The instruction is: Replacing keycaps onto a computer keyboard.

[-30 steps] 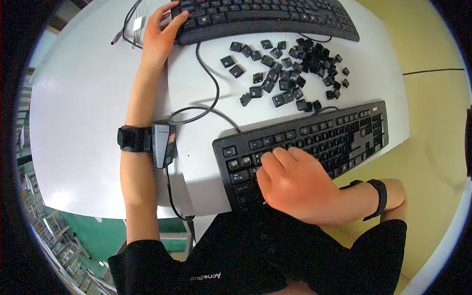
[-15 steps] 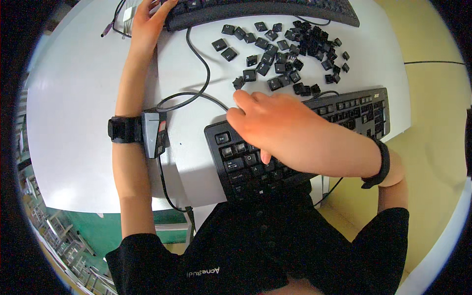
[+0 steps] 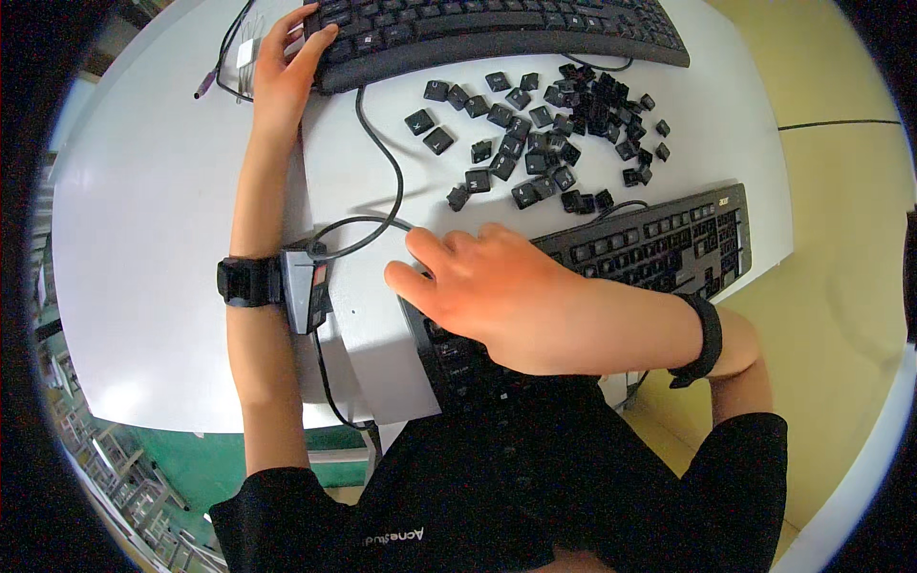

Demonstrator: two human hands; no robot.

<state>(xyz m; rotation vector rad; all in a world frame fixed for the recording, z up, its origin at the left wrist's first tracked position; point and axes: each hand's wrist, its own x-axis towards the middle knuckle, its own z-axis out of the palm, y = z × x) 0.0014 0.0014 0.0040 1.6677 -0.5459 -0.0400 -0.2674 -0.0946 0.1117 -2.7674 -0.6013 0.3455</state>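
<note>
Head view: right hand (image 3: 497, 291) lies flat, fingers loose, gripping nothing, over the left end of the near black keyboard (image 3: 659, 244), which overhangs the table's near edge. Loose keycaps (image 3: 544, 134), small matte black squares, heaped at 1 o'clock from it. Left hand (image 3: 287, 67) at 11 o'clock, fingers spread on far keyboard (image 3: 497, 29) corner. Smooth white table (image 3: 143, 210) bare at 9 o'clock.

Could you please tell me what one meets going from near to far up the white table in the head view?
Near black keyboard under the right hand → pile of loose black keycaps → far black keyboard touched by the left hand.
</note>
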